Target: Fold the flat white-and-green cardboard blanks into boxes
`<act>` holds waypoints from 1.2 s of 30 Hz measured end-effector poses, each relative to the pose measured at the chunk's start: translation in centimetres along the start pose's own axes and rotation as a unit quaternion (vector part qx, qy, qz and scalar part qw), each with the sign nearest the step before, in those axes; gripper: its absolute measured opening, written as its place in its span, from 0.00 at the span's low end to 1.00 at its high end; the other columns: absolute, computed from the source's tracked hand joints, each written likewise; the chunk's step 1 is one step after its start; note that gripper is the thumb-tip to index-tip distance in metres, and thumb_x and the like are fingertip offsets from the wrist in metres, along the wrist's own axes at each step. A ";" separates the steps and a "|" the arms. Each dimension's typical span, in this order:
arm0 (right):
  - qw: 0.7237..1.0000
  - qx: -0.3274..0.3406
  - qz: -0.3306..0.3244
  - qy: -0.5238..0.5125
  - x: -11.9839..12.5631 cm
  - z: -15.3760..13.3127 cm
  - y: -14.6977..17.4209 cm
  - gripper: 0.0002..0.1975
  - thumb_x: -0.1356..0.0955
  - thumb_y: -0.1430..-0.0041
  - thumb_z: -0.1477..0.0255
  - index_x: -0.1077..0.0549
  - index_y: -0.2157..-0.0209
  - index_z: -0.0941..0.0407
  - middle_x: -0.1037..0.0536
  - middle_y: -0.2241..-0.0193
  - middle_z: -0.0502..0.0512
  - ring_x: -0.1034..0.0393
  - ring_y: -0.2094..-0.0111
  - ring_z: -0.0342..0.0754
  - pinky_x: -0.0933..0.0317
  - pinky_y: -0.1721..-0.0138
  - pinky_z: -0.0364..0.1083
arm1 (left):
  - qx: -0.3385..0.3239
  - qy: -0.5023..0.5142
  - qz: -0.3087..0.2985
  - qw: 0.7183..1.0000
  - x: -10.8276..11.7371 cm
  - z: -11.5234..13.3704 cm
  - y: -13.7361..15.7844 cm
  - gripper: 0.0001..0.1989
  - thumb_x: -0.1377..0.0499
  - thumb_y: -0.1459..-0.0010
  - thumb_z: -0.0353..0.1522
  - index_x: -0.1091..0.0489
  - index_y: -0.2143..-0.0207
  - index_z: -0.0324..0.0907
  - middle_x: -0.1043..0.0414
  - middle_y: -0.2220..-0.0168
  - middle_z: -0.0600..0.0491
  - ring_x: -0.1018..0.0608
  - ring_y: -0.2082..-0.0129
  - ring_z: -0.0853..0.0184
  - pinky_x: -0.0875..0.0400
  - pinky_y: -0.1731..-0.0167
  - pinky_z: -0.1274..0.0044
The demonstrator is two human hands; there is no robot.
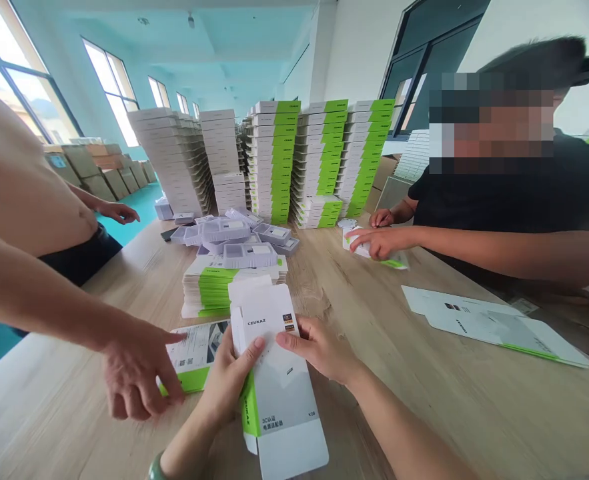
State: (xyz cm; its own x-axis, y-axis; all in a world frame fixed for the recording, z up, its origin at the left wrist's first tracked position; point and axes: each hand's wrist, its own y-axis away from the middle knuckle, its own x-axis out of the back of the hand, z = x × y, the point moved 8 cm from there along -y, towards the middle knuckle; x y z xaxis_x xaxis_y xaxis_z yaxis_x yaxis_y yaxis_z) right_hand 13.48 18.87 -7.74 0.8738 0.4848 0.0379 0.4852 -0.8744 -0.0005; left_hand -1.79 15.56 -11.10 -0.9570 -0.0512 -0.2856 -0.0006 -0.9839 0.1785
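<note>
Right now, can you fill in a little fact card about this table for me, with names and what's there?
left hand: holds white carton's left side, thumb on its face
right hand: holds its right side, thumb on its face
carton flaps: unfolded at both ends
behind it: pale purple trays, some on a carton stack
farther back: tall stacks of boxes
neighbours: one hand at left, another person's hands at right
</note>
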 end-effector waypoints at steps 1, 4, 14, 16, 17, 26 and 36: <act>1.000 0.005 -0.001 -0.001 0.0 -0.1 0.0 0.23 0.26 0.44 0.49 0.21 0.59 0.55 0.20 0.69 0.52 0.27 0.68 0.50 0.33 0.67 0.47 | -0.038 -0.004 0.014 0.999 0.2 0.7 0.1 0.42 0.29 0.47 0.47 0.39 0.36 0.41 0.20 0.46 0.40 0.17 0.51 0.51 0.20 0.58 0.69; 0.999 0.043 0.019 0.002 0.3 -0.5 0.1 0.26 0.26 0.42 0.52 0.24 0.46 0.51 0.20 0.62 0.54 0.25 0.62 0.52 0.30 0.60 0.51 | -0.099 -0.033 0.029 0.994 0.3 1.8 0.5 0.52 0.31 0.43 0.45 0.60 0.27 0.51 0.27 0.40 0.42 0.20 0.45 0.51 0.22 0.54 0.67; 0.968 0.208 0.091 0.108 1.6 -4.3 2.1 0.25 0.27 0.39 0.60 0.29 0.42 0.47 0.20 0.56 0.53 0.25 0.57 0.51 0.31 0.53 0.52 | -0.269 -0.183 -0.014 0.946 -0.6 3.3 2.5 0.41 0.32 0.40 0.38 0.53 0.33 0.51 0.30 0.40 0.42 0.25 0.42 0.54 0.31 0.43 0.66; 0.955 0.235 0.089 0.159 1.6 -5.8 3.5 0.21 0.25 0.40 0.60 0.27 0.47 0.47 0.19 0.59 0.52 0.24 0.60 0.51 0.30 0.54 0.51 | -0.328 -0.221 -0.022 0.918 -0.5 4.6 3.5 0.34 0.34 0.39 0.36 0.49 0.37 0.51 0.30 0.41 0.43 0.24 0.44 0.56 0.30 0.44 0.66; 0.947 0.249 0.093 0.182 1.7 -6.5 4.4 0.21 0.24 0.41 0.60 0.26 0.48 0.47 0.18 0.61 0.51 0.23 0.61 0.51 0.29 0.55 0.51 | -0.352 -0.241 -0.029 0.904 -0.4 5.3 4.2 0.31 0.35 0.38 0.35 0.47 0.38 0.51 0.30 0.42 0.43 0.24 0.45 0.56 0.30 0.45 0.66; 0.887 0.339 0.228 0.214 1.2 -5.8 13.0 0.18 0.26 0.37 0.68 0.23 0.46 0.43 0.14 0.53 0.55 0.17 0.55 0.54 0.21 0.56 0.49 | -0.422 -0.212 -0.011 0.881 1.7 3.5 7.8 0.18 0.30 0.43 0.30 0.34 0.57 0.52 0.21 0.47 0.46 0.19 0.45 0.53 0.19 0.51 0.65; 0.924 0.299 0.235 0.042 1.8 -5.4 12.3 0.22 0.39 0.28 0.53 0.17 0.60 0.50 0.14 0.55 0.58 0.20 0.50 0.53 0.27 0.48 0.50 | -0.538 -0.279 0.031 0.795 1.5 1.9 8.6 0.14 0.34 0.37 0.31 0.35 0.52 0.49 0.18 0.48 0.47 0.17 0.47 0.57 0.22 0.45 0.65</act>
State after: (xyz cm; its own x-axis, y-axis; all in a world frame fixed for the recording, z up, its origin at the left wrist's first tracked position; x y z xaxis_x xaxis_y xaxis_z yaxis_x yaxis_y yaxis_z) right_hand 20.88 8.91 -2.31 0.9992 0.0285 -0.0292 0.0059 -0.8090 -0.5878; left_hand -3.76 7.33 -8.16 -0.9254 -0.3163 0.2086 0.0124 -0.5754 -0.8178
